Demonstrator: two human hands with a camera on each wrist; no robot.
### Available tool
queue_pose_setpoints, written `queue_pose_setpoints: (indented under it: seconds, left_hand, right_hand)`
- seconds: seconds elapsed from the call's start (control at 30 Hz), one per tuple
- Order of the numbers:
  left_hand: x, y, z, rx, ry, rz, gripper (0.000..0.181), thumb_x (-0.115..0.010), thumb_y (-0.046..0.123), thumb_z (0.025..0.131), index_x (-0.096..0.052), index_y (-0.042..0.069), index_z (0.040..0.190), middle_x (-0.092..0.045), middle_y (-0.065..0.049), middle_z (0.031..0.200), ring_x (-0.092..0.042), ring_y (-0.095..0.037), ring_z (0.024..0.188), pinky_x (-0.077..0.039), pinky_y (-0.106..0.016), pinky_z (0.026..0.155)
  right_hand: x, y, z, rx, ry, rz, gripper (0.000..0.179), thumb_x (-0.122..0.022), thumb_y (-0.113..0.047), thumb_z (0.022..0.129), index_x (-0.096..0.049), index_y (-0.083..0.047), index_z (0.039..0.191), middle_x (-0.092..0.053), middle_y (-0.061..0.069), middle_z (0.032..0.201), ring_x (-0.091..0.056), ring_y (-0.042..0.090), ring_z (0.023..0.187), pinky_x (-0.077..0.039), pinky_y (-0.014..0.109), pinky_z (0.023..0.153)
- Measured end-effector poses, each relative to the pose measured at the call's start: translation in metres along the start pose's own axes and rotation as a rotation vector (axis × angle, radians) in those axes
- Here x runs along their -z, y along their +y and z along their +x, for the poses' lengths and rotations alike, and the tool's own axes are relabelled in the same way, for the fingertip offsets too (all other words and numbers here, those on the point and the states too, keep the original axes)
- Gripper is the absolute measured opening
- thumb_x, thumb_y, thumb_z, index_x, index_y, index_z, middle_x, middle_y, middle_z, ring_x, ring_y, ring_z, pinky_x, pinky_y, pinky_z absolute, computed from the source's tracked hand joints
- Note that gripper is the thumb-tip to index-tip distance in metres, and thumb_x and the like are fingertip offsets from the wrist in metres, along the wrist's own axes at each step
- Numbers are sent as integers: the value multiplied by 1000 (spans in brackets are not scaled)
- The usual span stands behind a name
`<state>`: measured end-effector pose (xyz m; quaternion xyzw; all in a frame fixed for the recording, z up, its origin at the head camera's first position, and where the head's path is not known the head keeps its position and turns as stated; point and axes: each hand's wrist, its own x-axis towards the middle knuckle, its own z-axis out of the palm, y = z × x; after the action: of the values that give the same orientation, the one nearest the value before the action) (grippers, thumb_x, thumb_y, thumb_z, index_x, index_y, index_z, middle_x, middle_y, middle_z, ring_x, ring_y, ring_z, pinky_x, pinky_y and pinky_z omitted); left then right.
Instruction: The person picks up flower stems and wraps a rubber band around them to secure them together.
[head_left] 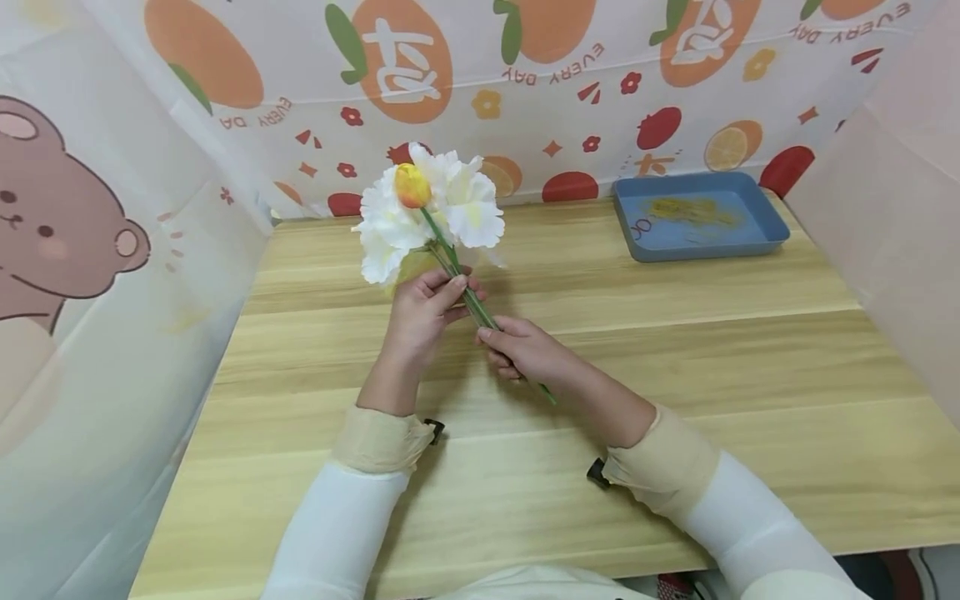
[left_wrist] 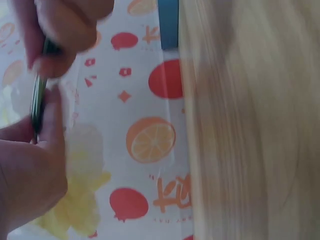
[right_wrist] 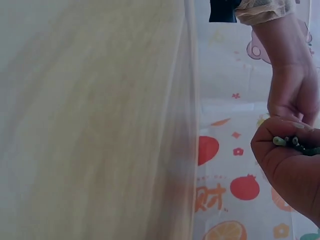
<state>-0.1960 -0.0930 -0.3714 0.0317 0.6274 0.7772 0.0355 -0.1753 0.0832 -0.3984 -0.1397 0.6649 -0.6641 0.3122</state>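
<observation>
A bunch of artificial flowers, with ruffled white blooms (head_left: pixel 471 204) and one orange-yellow tulip (head_left: pixel 412 186), is held tilted above the table. My left hand (head_left: pixel 426 310) grips the green stems (head_left: pixel 482 310) just below the blooms. Lower down, my right hand (head_left: pixel 528 352) holds the same stems, whose ends stick out past it. In the left wrist view, pale yellow petals (left_wrist: pixel 75 200) show beside the left hand (left_wrist: pixel 30 175). The right wrist view shows the cut stem ends (right_wrist: pixel 280 141) bundled inside the right hand (right_wrist: pixel 285 165).
A blue tray (head_left: pixel 712 248) stands at the table's back right, with thin yellowish strands (head_left: pixel 693 211) in it. The wooden table (head_left: pixel 300 467) meets a fruit-printed cloth (head_left: pixel 285 167) at the back. Cloth hangs along both sides, a bear (head_left: pixel 67 208) printed on the left.
</observation>
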Motion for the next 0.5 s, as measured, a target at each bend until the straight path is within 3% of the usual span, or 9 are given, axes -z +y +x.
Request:
queue_pose_setpoints:
  seconds: [0.2,0.27,0.37,0.5]
  left_hand:
    - [2,-3,4,13,-48,77,14,-60,13,99,-64,2,106,-73,3,83,-73,-12,83,-46,-19,60]
    - [1,-5,6,15,-55,57,14,-60,12,99,-64,1,106,-72,1,84,-73,-13,83,-52,-18,62]
    - [-1,-8,7,18,-53,18,14,-60,10,99,-64,-1,106,-72,-2,85,-74,-16,84,-61,-24,75]
    - [-4,-9,8,50,-39,-49,14,-61,9,98,-65,-2,105,-72,-5,86,-74,-19,87,-62,-31,81]
  right_hand:
    - [9,0,-3,-25,-36,-6,22,-40,-25,108,-48,-7,98,-39,1,64,-35,13,51,-32,22,47]
    - [11,1,-3,-33,-49,-5,22,-40,-25,108,-48,-7,98,-41,1,64,-37,14,52,-34,23,48]
    - [14,2,-4,-39,-57,-8,22,-40,-25,108,-49,-7,99,-44,2,65,-41,14,52,-38,23,49]
    - [17,2,-4,-34,-54,-23,23,-42,-25,107,-51,-4,103,-47,3,67,-45,15,53,-42,25,50]
